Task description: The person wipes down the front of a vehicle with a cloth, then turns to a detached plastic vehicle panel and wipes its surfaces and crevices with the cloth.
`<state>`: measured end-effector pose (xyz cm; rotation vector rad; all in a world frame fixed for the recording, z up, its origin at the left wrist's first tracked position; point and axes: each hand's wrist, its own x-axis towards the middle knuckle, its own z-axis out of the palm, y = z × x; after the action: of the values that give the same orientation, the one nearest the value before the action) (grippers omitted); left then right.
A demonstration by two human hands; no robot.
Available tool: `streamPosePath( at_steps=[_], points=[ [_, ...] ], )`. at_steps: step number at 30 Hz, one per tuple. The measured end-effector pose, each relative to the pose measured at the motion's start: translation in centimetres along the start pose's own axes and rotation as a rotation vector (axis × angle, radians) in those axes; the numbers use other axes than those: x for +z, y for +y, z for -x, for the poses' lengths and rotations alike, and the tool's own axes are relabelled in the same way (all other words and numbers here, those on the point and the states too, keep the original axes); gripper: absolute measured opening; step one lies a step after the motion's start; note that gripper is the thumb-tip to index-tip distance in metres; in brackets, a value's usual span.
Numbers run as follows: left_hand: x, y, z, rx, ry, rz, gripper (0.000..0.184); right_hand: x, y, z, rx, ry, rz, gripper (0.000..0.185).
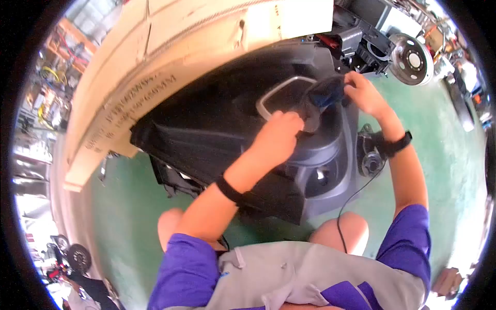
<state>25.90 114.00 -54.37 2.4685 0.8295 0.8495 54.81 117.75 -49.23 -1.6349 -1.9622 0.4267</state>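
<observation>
A large black moulded plastic panel (pixel 206 111) lies in front of me, with a silver-trimmed frame (pixel 264 102) set in its upper part. Over that frame, a dark, soft-looking cover (pixel 325 93) is stretched between my hands. My right hand (pixel 364 95) pinches its upper right end. My left hand (pixel 278 135) is closed at its lower left edge, fingers curled and knuckles up. Part of the cover is hidden behind the fingers, and its exact kind cannot be made out. Below it, the panel has a round cup-like recess (pixel 321 180).
A long cardboard box (pixel 170 62) stands along the panel's far left side. A wheel rim (pixel 411 59) and dark machine parts (pixel 356 44) are at the upper right. A black device (pixel 371 155) with a cable lies on the green floor (pixel 129 212). Shelves line the left.
</observation>
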Motion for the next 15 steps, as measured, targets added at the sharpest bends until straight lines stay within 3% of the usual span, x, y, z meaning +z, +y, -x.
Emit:
streamPosePath(
  at_steps=[3, 7, 11, 15],
  points=[
    [-2.4, -0.3, 2.9, -0.051, 0.000, -0.026, 0.026, 2.1, -1.3, 3.0, 0.160, -0.009, 0.090, 0.023],
    [-4.1, -1.5, 6.6, -0.056, -0.029, -0.024, 0.029, 6.6, -4.0, 6.1, -0.059, 0.021, 0.183, 0.052],
    [-4.8, -3.4, 10.4, -0.088, 0.042, -0.156, 0.023, 9.3, -10.2, 8.7, -0.067, -0.060, 0.571, 0.046],
    [-7.7, -5.7, 12.2, -0.179, 0.047, -0.377, 0.014, 11.5, -15.3, 9.2, -0.176, -0.084, 0.578, 0.045]
  ],
)
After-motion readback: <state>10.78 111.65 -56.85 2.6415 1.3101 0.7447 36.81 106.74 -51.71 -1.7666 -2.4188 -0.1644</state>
